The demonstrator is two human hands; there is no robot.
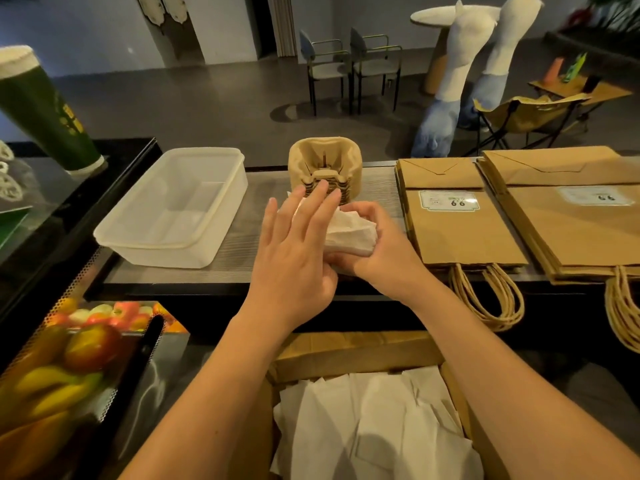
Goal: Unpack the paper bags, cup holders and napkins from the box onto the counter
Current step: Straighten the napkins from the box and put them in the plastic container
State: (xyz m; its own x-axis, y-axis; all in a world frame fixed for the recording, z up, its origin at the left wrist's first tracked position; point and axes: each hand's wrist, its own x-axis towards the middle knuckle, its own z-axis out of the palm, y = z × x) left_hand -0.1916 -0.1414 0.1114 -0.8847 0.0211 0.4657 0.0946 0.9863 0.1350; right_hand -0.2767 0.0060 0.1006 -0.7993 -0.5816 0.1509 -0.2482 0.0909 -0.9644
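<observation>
Grey wood-grain counter [249,216] across the middle of the view. Two flat stacks of brown paper bags: one [460,233] just right of the hands, the other [571,220] further right, twine handles hanging over the near edge. Open cardboard box [360,351] below the counter, loose white napkins [374,427] inside. Clear plastic tub [173,209] at the counter's left. Stack of pulp cup holders [325,168] at the counter's back, beyond the fingertips. Left hand [294,251] with fingers straight, spread flat against a wad of napkins [349,230]. Right hand [377,244] curled round that wad, gripping it just above the counter.
</observation>
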